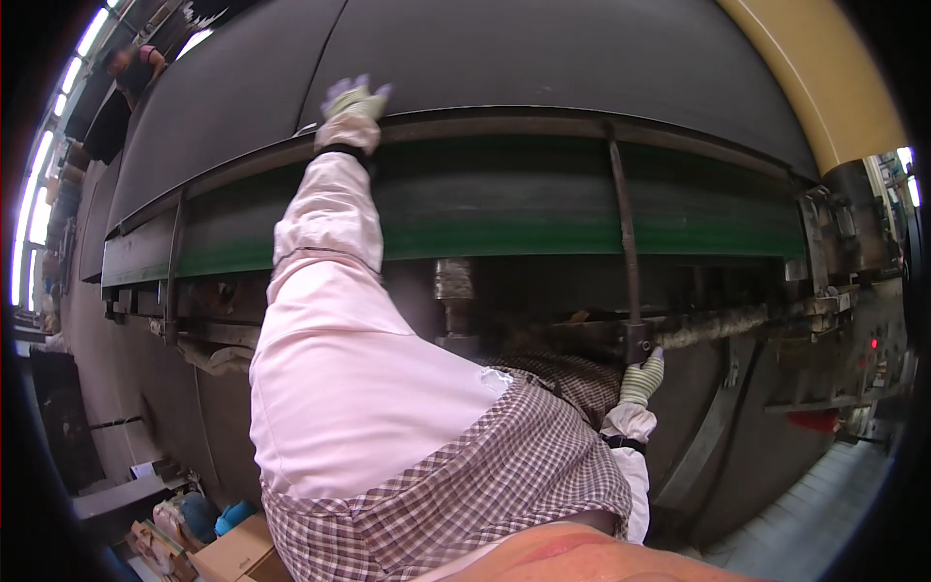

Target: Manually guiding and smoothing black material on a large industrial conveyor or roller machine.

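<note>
The left hand (353, 114), in a pale knitted glove, is stretched far forward at the end of a pink sleeve (325, 281). It rests on the metal rail (504, 124) that runs along the upper edge of a large machine, with the fingers lying flat over the rail onto the wide dark sheet (543, 53) beyond it. Whether the fingers curl round the rail edge cannot be told, as the glove is blurred.

Directly below the left hand, a green belt (543, 209) runs across the machine front under the rail. A thin upright rod (626, 233) crosses the belt, running down from the rail to a small metal block (636, 341).

The right hand (642, 378), also gloved, is low and close to the body. Its fingers are held together and touch the underside of the metal block where the rod meets a rough, crusted horizontal bar (718, 325). Whether they close round anything cannot be told.

A checked apron (485, 475) covers the body between the two arms. To the right of the right hand stands a control panel with a red light (875, 343). Below the left arm, cardboard boxes (233, 553) lie on the floor. Far beyond the left hand, another person (131, 68) stands at the far end of the machine.
</note>
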Demonstrator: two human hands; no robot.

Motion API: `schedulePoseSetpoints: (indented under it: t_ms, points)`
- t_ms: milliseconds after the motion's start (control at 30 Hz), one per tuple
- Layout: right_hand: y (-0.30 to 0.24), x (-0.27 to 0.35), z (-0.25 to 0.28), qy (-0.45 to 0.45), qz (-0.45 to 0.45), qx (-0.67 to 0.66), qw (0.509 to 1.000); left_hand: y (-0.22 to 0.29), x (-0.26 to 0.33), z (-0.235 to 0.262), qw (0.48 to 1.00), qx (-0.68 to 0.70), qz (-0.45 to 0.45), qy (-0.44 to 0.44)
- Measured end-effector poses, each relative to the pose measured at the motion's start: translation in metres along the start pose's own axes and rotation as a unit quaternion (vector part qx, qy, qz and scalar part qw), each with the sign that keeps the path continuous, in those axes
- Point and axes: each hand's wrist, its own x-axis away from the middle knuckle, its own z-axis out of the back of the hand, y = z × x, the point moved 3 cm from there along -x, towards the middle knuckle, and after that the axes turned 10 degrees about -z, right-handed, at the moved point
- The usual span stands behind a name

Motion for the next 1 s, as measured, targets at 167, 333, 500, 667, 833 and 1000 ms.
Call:
schedulePoseSetpoints:
  t_ms: [167,333,500,667,833,1000]
  points:
    - [-0.007,0.0,0.002,0.006,-0.002,0.004,1.0,-0.064,-0.002,0.002,0.989,0.033,0.039,-0.137]
    - [-0.019,0.001,0.007,0.013,0.025,-0.028,0.999,0.012,-0.004,-0.01,0.985,-0.036,-0.025,-0.169]
    - [-0.03,0.0,0.013,0.032,0.059,-0.028,0.997,0.1,0.004,-0.007,0.98,-0.047,-0.071,-0.18]
    - [-0.035,-0.002,0.018,-0.059,-0.005,-0.041,0.997,0.186,0.018,-0.003,0.976,-0.045,-0.1,-0.187]
    - [-0.038,-0.003,0.021,-0.045,0.003,-0.084,0.995,0.264,0.034,-0.002,0.977,-0.05,-0.153,-0.141]
    - [-0.038,-0.003,0.021,-0.032,0.026,-0.088,0.995,0.316,0.028,-0.023,0.957,-0.023,-0.244,-0.157]
